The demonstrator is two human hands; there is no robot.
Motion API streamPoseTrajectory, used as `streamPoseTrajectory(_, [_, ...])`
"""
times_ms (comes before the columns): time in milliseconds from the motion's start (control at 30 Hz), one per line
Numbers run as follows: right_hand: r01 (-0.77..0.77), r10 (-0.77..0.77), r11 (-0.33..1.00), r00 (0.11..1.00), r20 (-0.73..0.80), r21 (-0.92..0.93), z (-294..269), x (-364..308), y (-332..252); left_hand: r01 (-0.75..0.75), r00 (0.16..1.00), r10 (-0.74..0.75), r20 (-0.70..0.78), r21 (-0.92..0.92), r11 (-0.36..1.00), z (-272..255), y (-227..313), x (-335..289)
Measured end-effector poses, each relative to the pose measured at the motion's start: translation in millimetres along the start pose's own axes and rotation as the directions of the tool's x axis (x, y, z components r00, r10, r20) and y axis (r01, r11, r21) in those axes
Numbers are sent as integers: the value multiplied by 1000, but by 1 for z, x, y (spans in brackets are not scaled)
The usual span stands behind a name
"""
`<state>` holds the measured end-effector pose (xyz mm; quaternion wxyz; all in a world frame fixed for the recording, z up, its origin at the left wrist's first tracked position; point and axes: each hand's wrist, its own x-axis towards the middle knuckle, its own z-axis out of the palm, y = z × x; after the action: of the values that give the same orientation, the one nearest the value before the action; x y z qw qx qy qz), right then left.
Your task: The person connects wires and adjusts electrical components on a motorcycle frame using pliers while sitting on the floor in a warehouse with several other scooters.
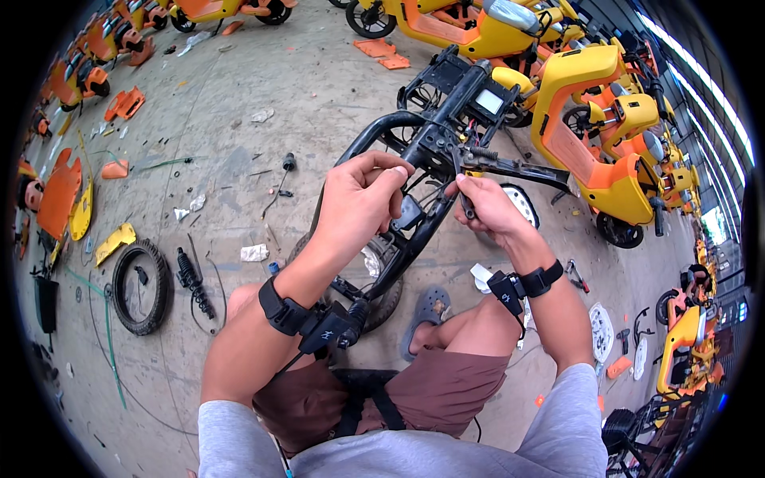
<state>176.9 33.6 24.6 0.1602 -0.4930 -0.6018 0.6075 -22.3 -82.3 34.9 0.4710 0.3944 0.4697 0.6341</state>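
Observation:
A stripped black scooter frame (pixel 410 243) stands in front of me, between my knees, with bare tubes and loose wiring. My left hand (pixel 362 191) is at the left side of the frame, thumb and forefinger pinched together; what they hold, if anything, is too small to tell. In my right hand (pixel 490 209) is a dark wrench (pixel 468 209), gripped between thumb and fingers on the right side of the frame. Its far end reaches up to a joint of the frame beside a coil spring (pixel 484 153). A wheel (pixel 385 307) shows partly beneath the tubes.
Yellow-orange scooters (pixel 586 135) stand close on the right and along the back. On the floor at left lie a loose tyre (pixel 141 287), a shock absorber (pixel 191 279) and orange panels (pixel 60 195). Red-handled pliers (pixel 575 275) and a white perforated piece (pixel 601 332) lie at right.

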Motion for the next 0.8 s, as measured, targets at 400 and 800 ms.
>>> streamPoseTrajectory(400, [150, -109, 809, 988, -106, 568, 76, 31, 23, -78, 997, 78, -8, -89, 993, -6, 4, 0])
streamPoseTrajectory(800, [375, -343, 834, 927, -154, 405, 98, 33, 17, -51, 999, 52, 12, -57, 997, 4, 1, 0])
